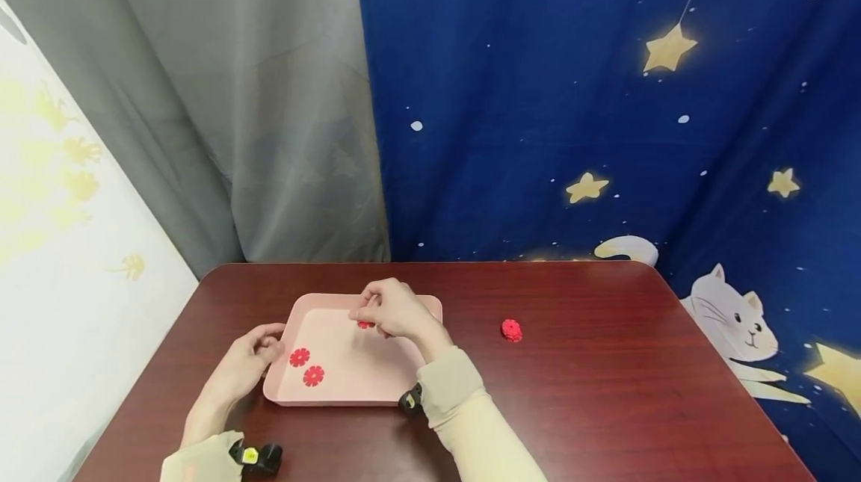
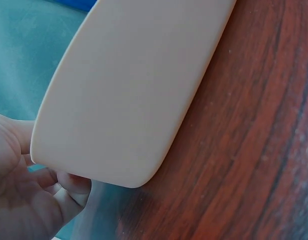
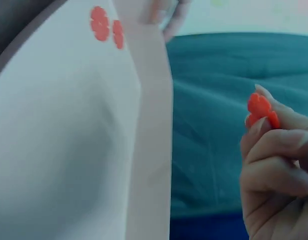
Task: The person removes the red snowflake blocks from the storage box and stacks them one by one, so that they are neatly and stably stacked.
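A shallow pink tray (image 1: 350,397) lies on the table's left half. My left hand (image 1: 244,364) holds its left end; in the left wrist view the fingers of that hand (image 2: 28,185) bend at the tray's corner (image 2: 118,125), partly hidden behind it. Over the tray's far side, my right hand (image 1: 398,308) pinches red flower-shaped plastic discs (image 3: 259,105) between thumb and fingertips; they overlap, so their number is unclear. Two similar red discs lie apart inside the tray, a farther disc (image 1: 299,357) and a nearer disc (image 1: 313,376), both by its left end.
To the right of the tray, a small pile of red discs (image 1: 511,329) sits on the dark red-brown wooden table (image 1: 605,392). Grey curtain (image 1: 303,131) and blue star-printed curtain (image 1: 504,131) hang behind the table's far edge. Black wrist cameras are strapped at both sleeves.
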`<state>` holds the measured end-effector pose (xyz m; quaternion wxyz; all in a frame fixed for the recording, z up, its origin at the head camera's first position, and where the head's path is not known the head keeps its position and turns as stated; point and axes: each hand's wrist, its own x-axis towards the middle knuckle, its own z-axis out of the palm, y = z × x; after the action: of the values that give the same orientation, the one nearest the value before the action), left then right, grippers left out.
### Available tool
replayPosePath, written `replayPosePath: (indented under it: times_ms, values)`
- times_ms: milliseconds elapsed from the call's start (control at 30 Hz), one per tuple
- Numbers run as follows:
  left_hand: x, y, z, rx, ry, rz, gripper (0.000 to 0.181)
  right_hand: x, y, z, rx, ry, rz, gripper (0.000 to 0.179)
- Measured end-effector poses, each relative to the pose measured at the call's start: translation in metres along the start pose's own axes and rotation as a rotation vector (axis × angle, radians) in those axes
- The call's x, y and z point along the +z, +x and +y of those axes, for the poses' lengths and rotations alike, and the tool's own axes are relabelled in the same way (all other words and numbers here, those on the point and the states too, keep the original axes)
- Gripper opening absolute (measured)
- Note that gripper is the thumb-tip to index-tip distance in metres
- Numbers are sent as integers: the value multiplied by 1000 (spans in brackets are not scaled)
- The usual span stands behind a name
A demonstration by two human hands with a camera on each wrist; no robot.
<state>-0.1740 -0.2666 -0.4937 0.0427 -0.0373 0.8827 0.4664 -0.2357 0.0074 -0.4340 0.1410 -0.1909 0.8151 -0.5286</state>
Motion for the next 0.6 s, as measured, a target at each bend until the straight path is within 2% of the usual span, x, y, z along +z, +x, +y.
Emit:
replayPosePath:
  times_ms: [133,467,600]
  values:
    - [-1,0,0,4,0,0,43,-17,-10,9,6,113,110,10]
    - [0,2,-3,4,11,2,43,-71,-43,48,-24,171,361,16]
    - [0,3,-5,9,22,3,43,-92,-59,66,-10,231,494,13]
